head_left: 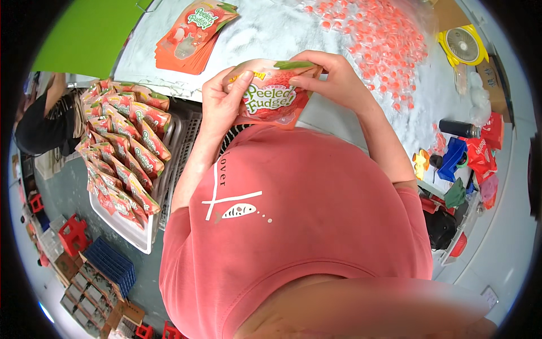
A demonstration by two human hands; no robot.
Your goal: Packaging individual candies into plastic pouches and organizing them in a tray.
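Observation:
Between my two hands I hold a red and green candy pouch (pixel 270 97), upright in front of my chest. My left hand (pixel 222 103) grips its left side, the thumb lying across the front. My right hand (pixel 326 80) pinches the upper right corner between thumb and fingers. The pouch's top edge bows apart a little; its inside is hidden from me. Just beyond my left hand, a fanned stack of flat pouches (pixel 189 45) lies on the pale table. Small red candies in clear wrappers (pixel 375 48) are heaped past my right hand.
At left, a white crate (pixel 148 240) carries rows of plump pouches (pixel 121 147). A person in dark clothes (pixel 48 121) is beyond it. On the right are a yellow fan (pixel 463 45), a black bottle (pixel 460 129) and red bags (pixel 481 161). Blue crates (pixel 110 265) stand lower left.

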